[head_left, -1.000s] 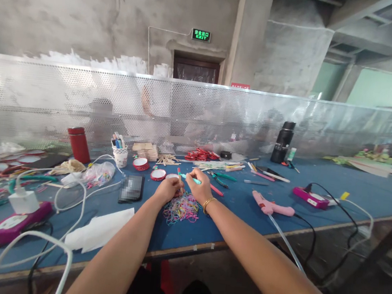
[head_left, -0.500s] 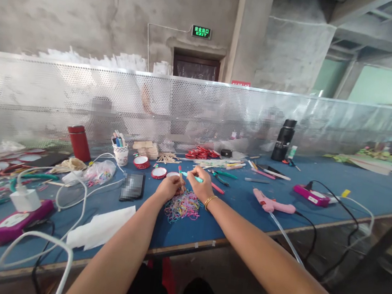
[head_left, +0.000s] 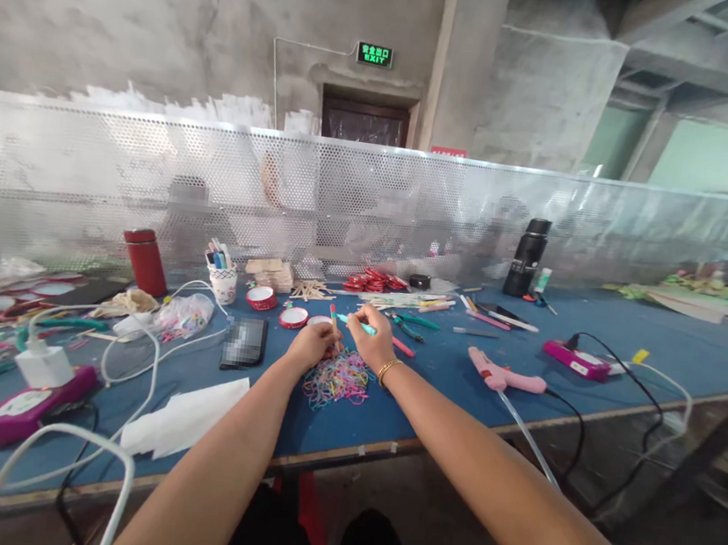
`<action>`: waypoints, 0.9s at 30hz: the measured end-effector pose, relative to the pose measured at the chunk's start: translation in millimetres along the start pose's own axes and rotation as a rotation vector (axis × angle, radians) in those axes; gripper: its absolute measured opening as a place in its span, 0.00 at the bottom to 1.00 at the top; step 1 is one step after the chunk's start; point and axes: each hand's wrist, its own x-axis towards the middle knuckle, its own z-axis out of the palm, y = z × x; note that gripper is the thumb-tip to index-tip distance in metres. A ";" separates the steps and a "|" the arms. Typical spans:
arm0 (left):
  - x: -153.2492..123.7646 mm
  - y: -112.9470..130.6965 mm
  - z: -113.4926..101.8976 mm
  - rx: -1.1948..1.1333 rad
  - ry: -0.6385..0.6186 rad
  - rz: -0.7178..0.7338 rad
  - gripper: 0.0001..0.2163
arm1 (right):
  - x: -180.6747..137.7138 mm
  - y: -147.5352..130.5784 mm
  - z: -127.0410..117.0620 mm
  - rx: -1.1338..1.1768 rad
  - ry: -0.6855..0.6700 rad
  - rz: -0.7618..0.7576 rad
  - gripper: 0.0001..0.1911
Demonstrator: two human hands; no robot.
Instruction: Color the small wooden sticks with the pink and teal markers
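Note:
My left hand [head_left: 310, 347] is closed on a small wooden stick [head_left: 333, 316], held upright, with red and teal colour at its top end. In my right hand [head_left: 375, 338] is a teal marker pen [head_left: 368, 329], gripped like a writing tool. Its tip points left at the stick's coloured end; whether they touch I cannot tell. Just below both hands lies a tangled heap of thin multicoloured bands [head_left: 337, 382]. Round red-rimmed pieces with white faces [head_left: 294, 317] lie beyond my left hand. Pliers with teal handles [head_left: 421, 322] rest past my right hand.
A phone [head_left: 244, 344] and white paper [head_left: 187, 417] lie left, near white cables and a red bottle [head_left: 145, 262]. At right are a pink glue gun [head_left: 503, 374], a magenta power strip [head_left: 575, 360] and a black bottle [head_left: 527, 259]. A perforated metal screen [head_left: 362, 184] borders the table's back.
Both hands keep their hold on the stick and the marker pen, nearly in place. The whole view has shifted very slightly.

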 end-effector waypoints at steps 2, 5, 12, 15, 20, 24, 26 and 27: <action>0.1 -0.3 0.3 -0.020 -0.002 -0.001 0.06 | -0.2 -0.3 0.4 0.005 -0.019 -0.012 0.12; 0.2 0.2 1.3 -0.039 0.013 -0.001 0.05 | -0.1 0.0 0.7 0.001 -0.032 -0.019 0.12; -1.8 3.3 2.5 -0.018 0.023 -0.011 0.04 | -0.2 -2.5 -1.0 0.014 -0.011 0.013 0.11; -4.0 4.7 2.7 -0.030 0.014 -0.003 0.05 | -0.6 -1.7 0.4 0.018 -0.041 -0.018 0.12; -4.9 5.0 1.9 -0.027 0.022 -0.017 0.05 | 0.1 1.1 1.3 -0.015 -0.006 -0.020 0.12; -4.2 3.5 1.8 -0.037 0.014 -0.007 0.05 | -0.4 -0.9 1.1 0.011 -0.014 -0.014 0.12; -3.8 2.6 1.9 -0.052 0.013 0.004 0.06 | -0.8 -1.3 1.7 0.019 -0.030 -0.020 0.12; -3.6 2.3 1.8 -0.059 0.011 0.008 0.07 | -0.9 -1.0 1.9 0.019 -0.035 -0.022 0.12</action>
